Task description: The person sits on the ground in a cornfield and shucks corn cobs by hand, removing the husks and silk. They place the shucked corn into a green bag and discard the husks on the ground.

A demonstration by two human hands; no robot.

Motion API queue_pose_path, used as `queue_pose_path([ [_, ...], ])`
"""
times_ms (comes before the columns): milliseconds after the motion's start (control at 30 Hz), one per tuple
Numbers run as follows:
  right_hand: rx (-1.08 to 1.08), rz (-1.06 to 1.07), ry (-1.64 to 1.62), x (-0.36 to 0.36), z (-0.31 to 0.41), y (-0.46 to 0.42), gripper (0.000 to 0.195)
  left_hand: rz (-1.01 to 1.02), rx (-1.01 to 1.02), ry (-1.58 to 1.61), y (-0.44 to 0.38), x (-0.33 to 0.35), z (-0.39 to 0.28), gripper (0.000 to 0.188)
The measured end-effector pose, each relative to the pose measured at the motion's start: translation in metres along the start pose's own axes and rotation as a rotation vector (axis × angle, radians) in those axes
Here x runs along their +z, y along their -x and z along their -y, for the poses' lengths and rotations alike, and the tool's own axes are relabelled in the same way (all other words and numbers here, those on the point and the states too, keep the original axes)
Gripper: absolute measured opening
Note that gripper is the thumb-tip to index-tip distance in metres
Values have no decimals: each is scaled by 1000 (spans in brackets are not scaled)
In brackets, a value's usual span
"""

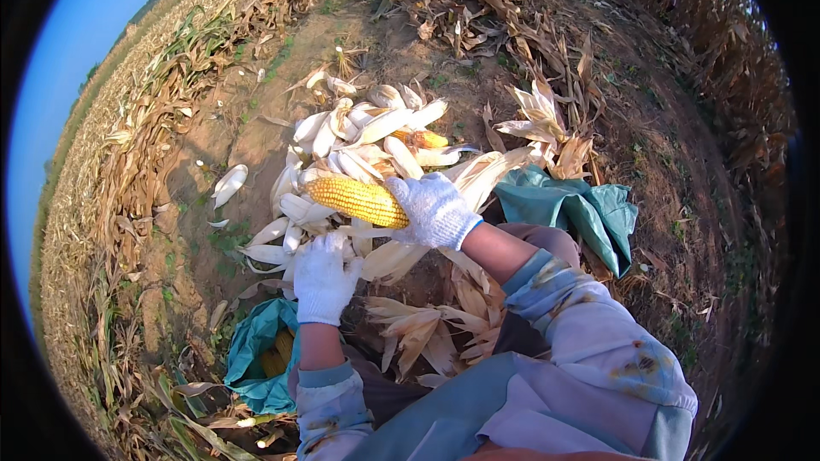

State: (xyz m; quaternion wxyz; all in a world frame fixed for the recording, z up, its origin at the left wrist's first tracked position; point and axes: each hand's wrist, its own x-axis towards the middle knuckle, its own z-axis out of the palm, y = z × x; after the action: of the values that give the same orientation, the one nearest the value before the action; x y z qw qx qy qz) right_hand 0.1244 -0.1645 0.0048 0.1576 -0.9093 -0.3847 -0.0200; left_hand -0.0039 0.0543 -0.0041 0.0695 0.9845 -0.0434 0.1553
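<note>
My right hand (432,211), in a white knit glove, grips a husked corn cob (355,200) at one end. The cob's yellow kernels are bare, and its far end points left over a heap of corn ears in pale husks (339,141). Loose peeled husk (394,261) hangs below that hand. Also gloved, my left hand (327,278) rests at the heap's near edge against pale husks. Its fingertips are hidden, so whether it grips one cannot be told.
A green woven sack (262,390) with bare cobs (277,353) inside stands at lower left. Another green sack (567,205) lies crumpled at right. Stripped husks (429,333) lie between my legs. One ear in husk (229,184) sits apart on the soil. Dry stalks (487,0) lie beyond.
</note>
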Motion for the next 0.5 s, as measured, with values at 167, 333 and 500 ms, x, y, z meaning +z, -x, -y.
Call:
queue_pose_path([
  [167, -275, 61, 71, 7, 0, 4, 71, -186, 93, -47, -16, -19, -20, 71],
  [333, -460, -55, 37, 24, 6, 5, 62, 385, -202, 12, -14, 1, -28, 76],
  [500, -381, -372, -165, 24, 15, -1, 44, 253, -499, 253, -20, 2, -23, 67],
])
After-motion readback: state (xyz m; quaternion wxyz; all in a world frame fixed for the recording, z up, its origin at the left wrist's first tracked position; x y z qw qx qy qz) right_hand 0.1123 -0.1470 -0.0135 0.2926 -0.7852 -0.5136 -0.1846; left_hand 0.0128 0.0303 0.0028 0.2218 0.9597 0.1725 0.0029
